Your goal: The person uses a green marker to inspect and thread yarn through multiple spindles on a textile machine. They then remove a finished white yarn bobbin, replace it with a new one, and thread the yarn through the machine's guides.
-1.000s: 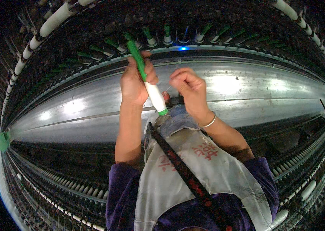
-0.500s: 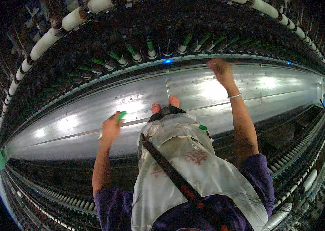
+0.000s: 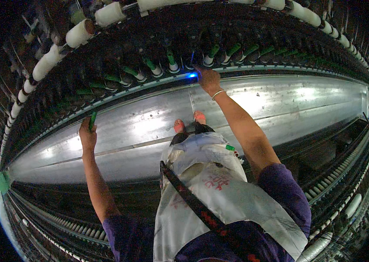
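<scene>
My left hand (image 3: pixel 88 136) is gripping one green bobbin (image 3: pixel 93 119); my right hand (image 3: pixel 208 79) is touching the rail (image 3: pixel 254 68) beside one blue light (image 3: pixel 192 75), grip unclear.

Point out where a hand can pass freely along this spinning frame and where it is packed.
Free: the bare metal floor strip between the two machine rows, ahead of the feet, and the gap between left hand and right hand. Crowded: the row of green-tipped bobbins by the right hand, and the white yarn packages above.
</scene>
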`<move>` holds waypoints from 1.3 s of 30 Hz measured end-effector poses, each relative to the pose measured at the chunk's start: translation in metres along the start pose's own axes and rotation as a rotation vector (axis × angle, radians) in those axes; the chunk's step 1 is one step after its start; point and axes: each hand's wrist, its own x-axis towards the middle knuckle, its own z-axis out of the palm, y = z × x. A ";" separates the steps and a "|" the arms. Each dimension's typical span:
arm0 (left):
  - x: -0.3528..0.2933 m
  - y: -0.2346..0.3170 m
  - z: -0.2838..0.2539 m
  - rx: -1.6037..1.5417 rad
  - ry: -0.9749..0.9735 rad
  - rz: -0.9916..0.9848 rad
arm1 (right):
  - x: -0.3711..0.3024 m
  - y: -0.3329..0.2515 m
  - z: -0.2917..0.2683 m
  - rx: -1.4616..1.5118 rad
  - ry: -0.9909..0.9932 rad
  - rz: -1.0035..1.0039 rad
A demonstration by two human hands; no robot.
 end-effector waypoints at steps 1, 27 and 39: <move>0.004 -0.009 0.009 0.058 0.032 0.061 | 0.002 -0.003 0.003 -0.024 -0.007 0.015; 0.130 0.391 0.118 -0.674 0.042 0.297 | -0.071 0.015 -0.210 1.249 -0.133 0.449; 0.115 0.404 0.199 -0.697 0.148 0.079 | 0.037 -0.096 -0.303 1.440 0.054 0.094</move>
